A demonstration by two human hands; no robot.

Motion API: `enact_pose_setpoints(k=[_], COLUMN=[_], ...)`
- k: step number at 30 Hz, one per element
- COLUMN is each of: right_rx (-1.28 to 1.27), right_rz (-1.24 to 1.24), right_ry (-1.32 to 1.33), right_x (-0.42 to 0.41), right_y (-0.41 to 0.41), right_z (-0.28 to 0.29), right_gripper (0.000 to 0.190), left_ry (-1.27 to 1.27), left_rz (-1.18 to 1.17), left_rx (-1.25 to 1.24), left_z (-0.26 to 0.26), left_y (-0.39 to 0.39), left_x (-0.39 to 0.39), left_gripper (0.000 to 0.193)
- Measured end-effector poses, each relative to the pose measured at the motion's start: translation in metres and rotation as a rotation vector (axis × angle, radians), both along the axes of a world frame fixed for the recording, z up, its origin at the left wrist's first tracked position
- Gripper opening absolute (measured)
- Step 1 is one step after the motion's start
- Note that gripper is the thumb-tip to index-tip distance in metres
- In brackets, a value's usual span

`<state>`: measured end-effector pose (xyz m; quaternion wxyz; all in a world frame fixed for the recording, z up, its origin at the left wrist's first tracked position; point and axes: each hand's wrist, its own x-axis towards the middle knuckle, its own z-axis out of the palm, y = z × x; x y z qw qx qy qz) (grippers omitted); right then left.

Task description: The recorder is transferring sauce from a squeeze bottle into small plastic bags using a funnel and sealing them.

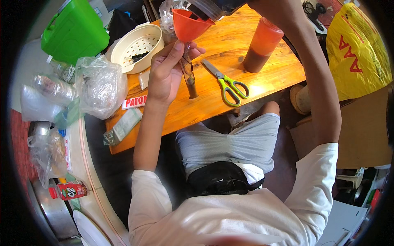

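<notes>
My left hand (172, 64) grips the neck of a narrow clear plastic bag (188, 72) around the stem of an orange funnel (190, 26). Dark brown matter fills the bag's lower end. My right hand (264, 6), partly cut off by the top edge, holds a dark-filled clear container (212, 10) tilted with its mouth over the funnel. Below the funnel, scissors with green and grey handles (226, 83) lie on the wooden table (215, 109). A squeeze bottle of orange-tinted plastic (263, 46) with brown contents stands to their right.
A cream perforated basket (138, 47) holds a black item at the table's left. Beside it are a clear plastic bag (100, 86), a green jerrycan (75, 30) and a wrapped packet (126, 124). A yellow bag (357, 55) is at the right; a red-labelled bottle (72, 190) lies lower left.
</notes>
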<state>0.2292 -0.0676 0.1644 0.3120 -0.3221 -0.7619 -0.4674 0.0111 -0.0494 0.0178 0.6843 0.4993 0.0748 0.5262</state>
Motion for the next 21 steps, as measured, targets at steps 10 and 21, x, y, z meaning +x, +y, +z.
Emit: enact_pose_setpoints(k=[10,21], right_rx=[-0.129,-0.289], right_rz=[0.043,0.107], right_ry=[0.056,0.199], right_x=[-0.011,-0.027], right_y=[0.018,0.048], right_z=[-0.015,-0.038], right_gripper=[0.034,0.043], left_ry=[0.019,-0.007], left_rz=[0.054,0.151], left_rx=[-0.022,-0.077], left_z=[-0.013,-0.022], left_y=[0.008,0.019], left_x=[-0.015,-0.040], left_gripper=[0.025,0.021])
